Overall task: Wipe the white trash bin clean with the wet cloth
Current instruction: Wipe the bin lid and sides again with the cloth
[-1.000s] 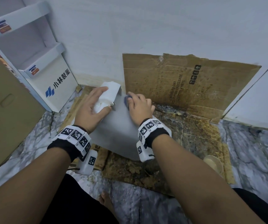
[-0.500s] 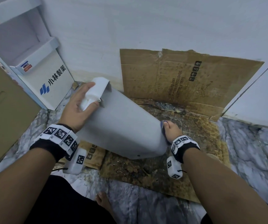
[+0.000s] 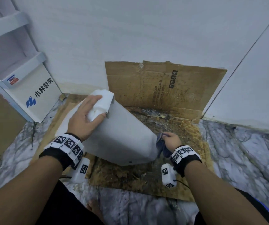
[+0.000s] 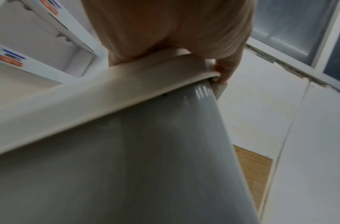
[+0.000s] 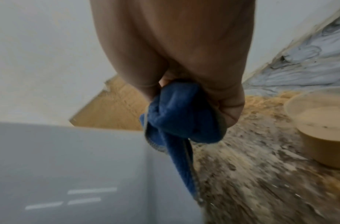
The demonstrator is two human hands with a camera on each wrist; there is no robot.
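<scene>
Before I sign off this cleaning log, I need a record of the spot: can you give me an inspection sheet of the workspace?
Surface: stained, crumbling brown cardboard sheet on grey marbled floor.
Job's things: white plastic trash bin tilted over the cardboard; crumpled blue wet cloth at its lower end.
Clutter: round tan plastic tub on the cardboard; white cardboard display shelf to the left.
Grippers: left hand grips the bin's white lid end; right hand grips the cloth.
Cables: thin black lead at the right wrist camera.
Surroundings: white wall; a second cardboard panel leaning on it.
</scene>
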